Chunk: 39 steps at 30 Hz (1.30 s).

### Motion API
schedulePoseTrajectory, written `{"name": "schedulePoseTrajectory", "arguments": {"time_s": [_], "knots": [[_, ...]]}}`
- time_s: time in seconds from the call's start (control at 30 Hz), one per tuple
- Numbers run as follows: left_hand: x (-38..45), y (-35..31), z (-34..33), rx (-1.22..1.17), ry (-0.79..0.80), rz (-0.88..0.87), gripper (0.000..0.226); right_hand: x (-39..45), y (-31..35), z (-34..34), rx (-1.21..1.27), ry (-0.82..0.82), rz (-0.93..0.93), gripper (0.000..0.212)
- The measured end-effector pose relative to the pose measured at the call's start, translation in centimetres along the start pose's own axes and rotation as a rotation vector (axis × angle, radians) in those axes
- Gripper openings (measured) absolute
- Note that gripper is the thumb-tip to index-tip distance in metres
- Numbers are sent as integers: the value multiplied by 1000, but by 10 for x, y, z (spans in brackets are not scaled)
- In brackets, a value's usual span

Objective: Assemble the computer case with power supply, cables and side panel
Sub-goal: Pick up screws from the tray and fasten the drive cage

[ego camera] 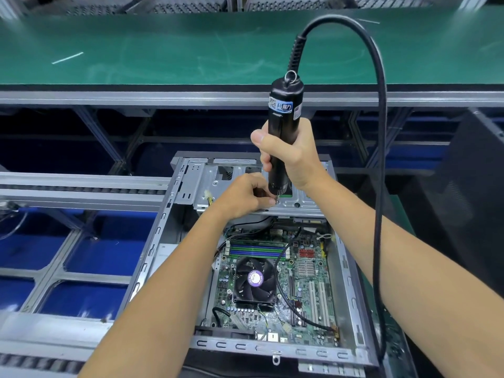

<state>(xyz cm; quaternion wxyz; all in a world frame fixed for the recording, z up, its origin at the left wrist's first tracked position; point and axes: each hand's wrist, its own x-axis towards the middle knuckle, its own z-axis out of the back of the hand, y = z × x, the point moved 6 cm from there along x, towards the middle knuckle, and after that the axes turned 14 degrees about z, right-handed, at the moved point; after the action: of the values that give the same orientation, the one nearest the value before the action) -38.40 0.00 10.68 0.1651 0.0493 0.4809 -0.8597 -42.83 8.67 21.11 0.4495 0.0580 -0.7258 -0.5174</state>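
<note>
Step in hand: driving a screw into the metal drive bracket (272, 186) at the far end of the computer case (152, 257); the power supply is not clearly seen and the side panel is off, so much of the task looks undone.
Right hand: the right hand (289, 156) is wrapped tight round the black electric screwdriver (283, 126), held upright with its tip down at the bracket.
Left hand: the left hand (245, 195) has its fingertips pinched together at the bit, apparently steadying a screw too small to make out.
Next move: likely keep the driver upright over the hole, press down and run it, letting the pinching fingers clear once the thread bites.
Case: lies open on its side on the bench, just in front of the person, grey steel with slotted rims.
Inside: green motherboard (300, 282), black fan (255, 281), loose black cables (286, 249) across it.
Driver cord: the cord (380, 159) loops overhead and down on the right.
</note>
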Motion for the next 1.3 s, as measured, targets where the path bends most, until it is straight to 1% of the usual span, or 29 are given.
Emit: {"name": "schedulePoseTrajectory", "arguments": {"time_s": [0.07, 0.17, 0.2, 0.3, 0.4, 0.47, 0.53, 0.57, 0.67, 0.8, 0.93, 1.0, 1.17, 1.3], "knots": [[0, -1, 0, 2, -3, 8, 6, 0, 0, -1, -17, -8, 1, 40], [-3, -2, 0, 3, -4, -6, 3, 1, 1, 2, -61, -69, 2, 46], [-3, -3, 0, 5, -6, -11, 7, 2, 1, 3, -71, -87, 3, 47], [-3, -4, 0, 22, -23, -22, 28, 2, 0, 7, -90, -107, 8, 40], [-1, -3, 1, 8, -31, -11, 38, 2, -1, 8, -118, -113, 8, 34], [-1, -2, 0, 20, -28, -12, 30, 2, -1, 8, -138, -115, 8, 30], [0, 0, -1, 24, -18, -2, 10, 2, -2, 6, -152, -107, 8, 28], [0, 0, -1, 28, -15, 0, 5, 2, -2, 5, -153, -101, 9, 27], [0, 2, -1, 35, -16, 10, 17, 2, -2, 0, -150, -80, 11, 25], [-2, -1, 0, 25, -21, -4, 12, 2, -1, 0, -147, -72, 20, 29], [-3, -3, -1, 20, -29, -7, 3, 1, 1, 7, -121, -118, 20, 32], [-3, -3, -1, 21, -34, -13, 11, 1, 4, 12, -122, -142, 31, 33], [-3, -3, -2, 38, -51, -28, 11, 3, 12, 22, -75, -198, 41, 35], [-1, -3, -4, 80, -57, -42, 17, 0, 12, 30, -76, -229, 40, 37]]}}
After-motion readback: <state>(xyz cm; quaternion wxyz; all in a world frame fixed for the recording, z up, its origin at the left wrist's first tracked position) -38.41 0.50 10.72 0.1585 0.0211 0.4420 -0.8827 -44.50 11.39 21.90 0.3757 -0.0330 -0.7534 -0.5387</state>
